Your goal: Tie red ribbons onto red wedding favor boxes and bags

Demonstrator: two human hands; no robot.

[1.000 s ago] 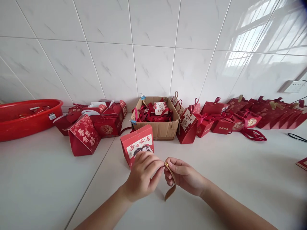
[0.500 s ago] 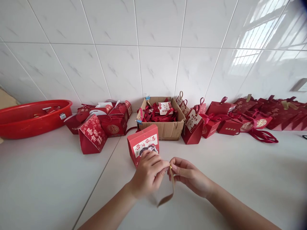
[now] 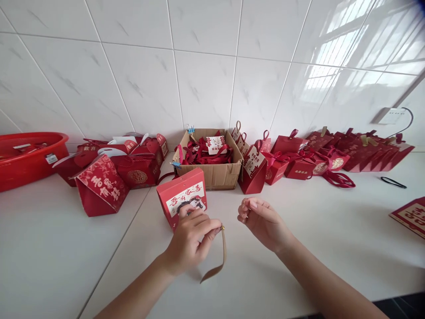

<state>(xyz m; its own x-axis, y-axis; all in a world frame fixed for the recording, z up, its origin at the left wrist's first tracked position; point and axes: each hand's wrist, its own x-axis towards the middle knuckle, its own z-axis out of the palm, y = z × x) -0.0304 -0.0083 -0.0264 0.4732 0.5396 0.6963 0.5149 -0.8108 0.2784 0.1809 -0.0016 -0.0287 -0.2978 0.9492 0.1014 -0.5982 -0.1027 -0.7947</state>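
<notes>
My left hand [image 3: 192, 237] is pinching one end of a tan ribbon strap [image 3: 223, 254] between thumb and index finger. A small gold stud [image 3: 222, 227] shows at the pinched end, and the rest of the strap dangles over the counter. Just behind this hand stands a red gift box [image 3: 166, 197] with a white printed front; its lower part is hidden by the fingers. To the right, my right hand [image 3: 260, 221] is held in the air, fingers curled and thumb against the index finger, with nothing visible in it. It is apart from the strap.
A cardboard box [image 3: 212, 177] of red ribbons and tags stands near the tiled wall. Red gift boxes flank it left [image 3: 102, 186] and right [image 3: 300, 168]. A red basin [image 3: 33, 166] is at far left. A black loop [image 3: 393, 182] and a red card [image 3: 411, 217] lie at right.
My right hand has let go of the strap and moved away to the right. The left hand keeps its pinch. The view has turned right, bringing the red card into sight.
</notes>
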